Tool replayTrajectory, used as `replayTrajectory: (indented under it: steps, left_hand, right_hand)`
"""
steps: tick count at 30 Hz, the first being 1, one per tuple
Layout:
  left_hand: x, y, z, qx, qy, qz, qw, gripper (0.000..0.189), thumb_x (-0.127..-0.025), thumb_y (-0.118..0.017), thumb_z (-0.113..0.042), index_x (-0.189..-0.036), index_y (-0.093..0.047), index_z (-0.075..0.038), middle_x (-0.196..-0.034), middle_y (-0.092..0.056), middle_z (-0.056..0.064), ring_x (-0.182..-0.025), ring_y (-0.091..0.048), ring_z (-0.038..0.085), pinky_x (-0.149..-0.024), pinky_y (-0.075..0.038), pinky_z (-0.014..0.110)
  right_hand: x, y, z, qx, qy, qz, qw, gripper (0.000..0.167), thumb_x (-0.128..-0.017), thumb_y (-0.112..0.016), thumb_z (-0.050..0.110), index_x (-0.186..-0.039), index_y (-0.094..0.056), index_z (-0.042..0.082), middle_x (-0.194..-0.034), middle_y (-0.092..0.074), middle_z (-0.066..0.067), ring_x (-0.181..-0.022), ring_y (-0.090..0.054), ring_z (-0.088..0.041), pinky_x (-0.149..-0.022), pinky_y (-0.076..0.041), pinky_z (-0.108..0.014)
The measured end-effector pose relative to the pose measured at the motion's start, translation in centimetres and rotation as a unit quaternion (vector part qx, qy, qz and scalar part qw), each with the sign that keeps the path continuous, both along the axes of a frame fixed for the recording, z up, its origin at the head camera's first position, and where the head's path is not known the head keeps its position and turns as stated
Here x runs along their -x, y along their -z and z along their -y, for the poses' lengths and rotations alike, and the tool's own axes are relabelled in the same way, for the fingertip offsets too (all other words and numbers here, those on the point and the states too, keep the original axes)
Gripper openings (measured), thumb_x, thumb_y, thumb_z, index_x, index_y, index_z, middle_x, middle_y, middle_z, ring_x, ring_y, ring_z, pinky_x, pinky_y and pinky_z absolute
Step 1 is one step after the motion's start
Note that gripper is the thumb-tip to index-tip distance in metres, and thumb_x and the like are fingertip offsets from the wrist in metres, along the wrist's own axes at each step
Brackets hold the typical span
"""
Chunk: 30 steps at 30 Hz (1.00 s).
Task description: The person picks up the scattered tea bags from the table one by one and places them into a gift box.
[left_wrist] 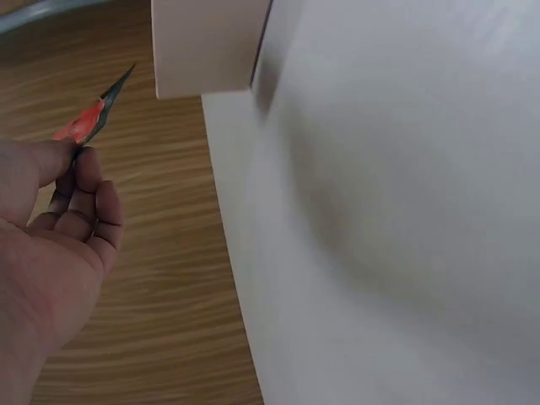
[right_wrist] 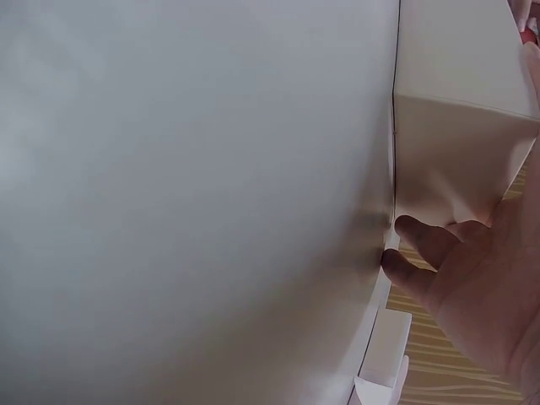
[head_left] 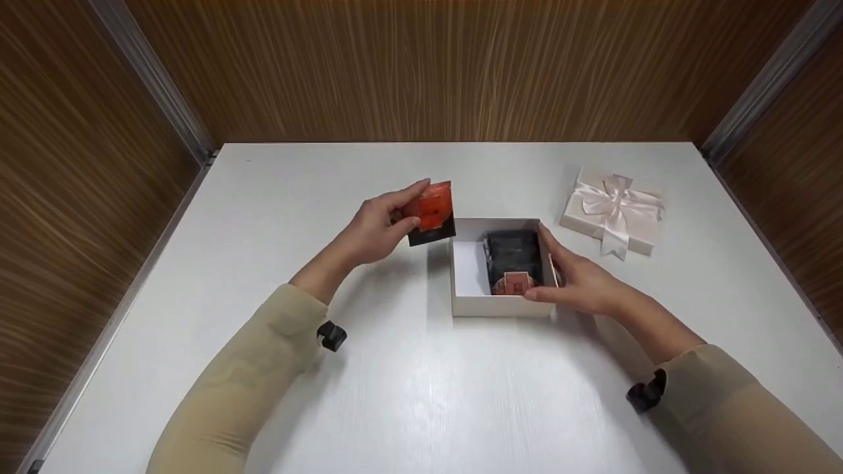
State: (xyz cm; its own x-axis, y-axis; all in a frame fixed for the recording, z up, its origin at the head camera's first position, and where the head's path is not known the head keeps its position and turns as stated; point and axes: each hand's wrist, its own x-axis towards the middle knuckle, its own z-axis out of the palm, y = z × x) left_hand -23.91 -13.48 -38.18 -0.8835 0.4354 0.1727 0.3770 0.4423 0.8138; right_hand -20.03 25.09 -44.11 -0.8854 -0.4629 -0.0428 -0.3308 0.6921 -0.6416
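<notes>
My left hand (head_left: 380, 227) pinches a thin red-and-black packet (head_left: 435, 205) between thumb and fingers. It holds the packet in the air just beyond the left rear corner of an open white box (head_left: 497, 307). In the left wrist view the packet (left_wrist: 89, 122) appears nearly edge-on. Inside the box, on its right side, lie black packets (head_left: 514, 249) with a reddish label; how many are stacked is hidden. My right hand (head_left: 583, 283) grips the box's right side, thumb at the front corner. In the right wrist view some fingertips rest low by the box wall (right_wrist: 460, 160).
A pale box lid (head_left: 642, 234) with a satin ribbon bow (head_left: 617, 201) lies behind and to the right of the box. All of this is on a white table (head_left: 395, 395), enclosed by wood-grain panels (head_left: 421, 72) at the back and sides.
</notes>
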Motion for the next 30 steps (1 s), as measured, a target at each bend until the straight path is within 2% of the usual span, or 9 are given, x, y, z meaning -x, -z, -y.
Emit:
replayTrajectory:
  steps: [4,11,19,28,30]
  left_hand:
    - [-0.4,-0.2,-1.8,0.004,0.029,-0.001,0.9996,0.065,-0.106,-0.065,-0.005,-0.163,-0.044,-0.028,-0.147,-0.062,0.006,-0.105,-0.061,0.02,-0.093,-0.054,0.032]
    - [-0.8,0.1,-4.8,0.012,0.076,-0.01,0.997,0.062,-0.106,-0.064,-0.005,-0.163,-0.046,-0.021,-0.136,-0.067,0.01,-0.095,-0.059,0.02,-0.086,-0.052,0.029]
    - [-1.3,0.6,-7.6,0.034,0.114,0.006,0.9928,0.063,-0.105,-0.066,-0.004,-0.162,-0.047,-0.023,-0.139,-0.065,0.009,-0.106,-0.063,0.017,-0.094,-0.053,0.025]
    - [-1.6,1.6,-9.6,0.054,0.148,-0.032,0.987,0.064,-0.103,-0.067,-0.001,-0.161,-0.049,-0.02,-0.149,-0.061,0.006,-0.121,-0.061,0.01,-0.102,-0.049,0.022]
    - [-1.6,1.8,-9.9,0.067,0.147,-0.039,0.986,0.064,-0.103,-0.068,-0.002,-0.161,-0.048,-0.02,-0.145,-0.063,0.009,-0.121,-0.06,0.011,-0.103,-0.048,0.022]
  right_hand:
    - [-0.1,0.0,-0.2,-0.006,0.003,0.0,1.0,0.12,-0.092,-0.081,0.049,-0.172,0.002,0.019,-0.17,-0.024,-0.029,-0.147,-0.04,-0.047,-0.119,-0.033,-0.063]
    - [-0.2,0.0,-0.4,0.007,0.001,0.008,0.9999,0.121,-0.091,-0.084,0.046,-0.172,0.002,0.02,-0.168,-0.029,-0.028,-0.139,-0.048,-0.043,-0.115,-0.036,-0.061]
    - [-0.3,0.2,-0.4,0.008,-0.002,0.003,1.0,0.12,-0.091,-0.083,0.047,-0.172,0.001,0.018,-0.168,-0.028,-0.027,-0.142,-0.046,-0.044,-0.116,-0.036,-0.063]
    - [-0.4,0.2,-0.5,0.006,-0.002,0.001,1.0,0.119,-0.092,-0.082,0.047,-0.172,0.0,0.018,-0.166,-0.033,-0.029,-0.137,-0.051,-0.043,-0.114,-0.039,-0.063]
    - [-0.4,0.2,-0.5,0.004,0.0,0.003,1.0,0.119,-0.092,-0.082,0.047,-0.173,0.0,0.019,-0.165,-0.034,-0.029,-0.136,-0.052,-0.043,-0.113,-0.04,-0.063]
